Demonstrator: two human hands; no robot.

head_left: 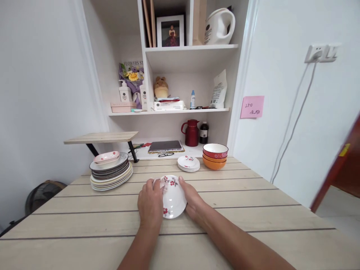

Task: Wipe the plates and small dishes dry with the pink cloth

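Observation:
A small white plate with red flower print [173,198] is held between both hands just above the wooden table [253,210]. My left hand [150,204] grips its left rim and presses a crumpled whitish cloth [162,182] against the plate's upper left. My right hand [191,200] wraps round the plate's right rim, fingers curled behind it. The plate is tilted toward me.
A tall stack of plates [111,174] with a pink dish on top stands at the left. A low stack of small flowered plates [188,164] and stacked red and orange bowls [215,155] sit behind. Shelves with a red jug [191,133] line the back wall.

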